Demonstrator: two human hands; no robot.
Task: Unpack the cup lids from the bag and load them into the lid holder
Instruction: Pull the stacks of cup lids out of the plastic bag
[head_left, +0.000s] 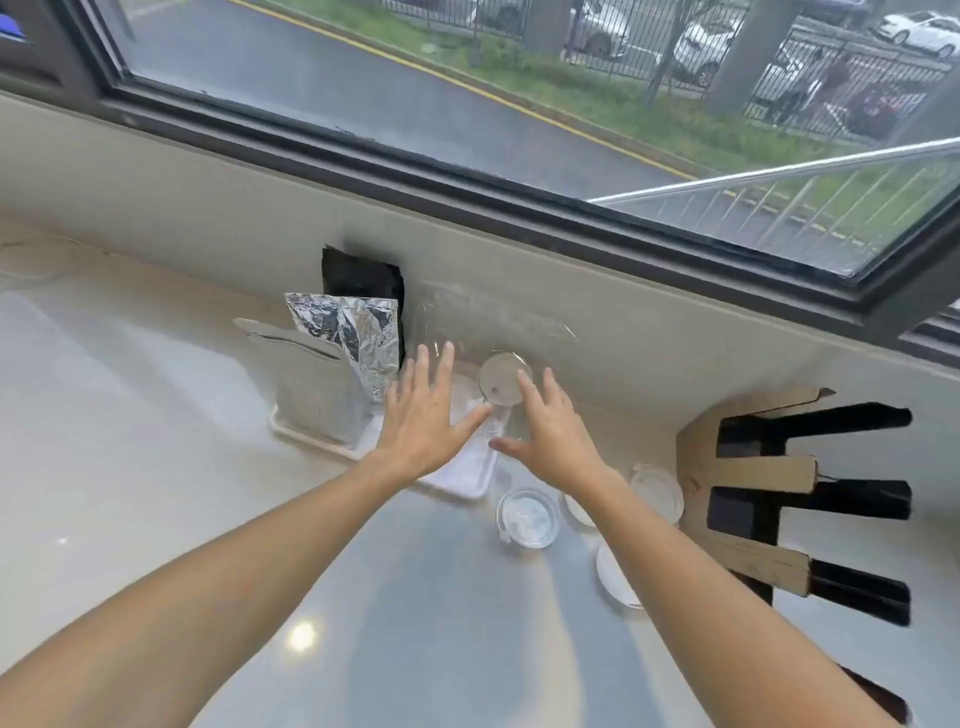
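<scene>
- Window (519, 104) runs along the back, street and parked cars outside; pale glossy table (156, 467) below it, wall ledge behind.
- Left hand (423, 415) flat, fingers spread, holding nothing; it hovers over the white tray (457, 478), thumb reaching toward the lid stack.
- Right hand (550, 436) also spread and holding nothing, thumb and forefinger either side of the stack's lower end. Contact with the plastic: cannot tell.
- Bag (493, 322) is clear film, leaning on the wall, barely visible; the lid stack (503, 384) sits in it, top lid facing the camera.
- Both hands seem set to close on the stack from two sides, probably so the sleeve of lids comes out as one block without spilling.
- Loose lids on the table near the right forearm: one clear lid (527, 519), white ones (657, 491) beside it. Likely already out of the bag, waiting for loading.
- Holder (810, 499), cardboard and black with slots, stands right of the lids, close enough for short transfers. No lids visible in it.
- Foil pouches (343, 338) stand on the tray's left part, not involved.
- Judgement: early in the task; unpacking step in hand.
</scene>
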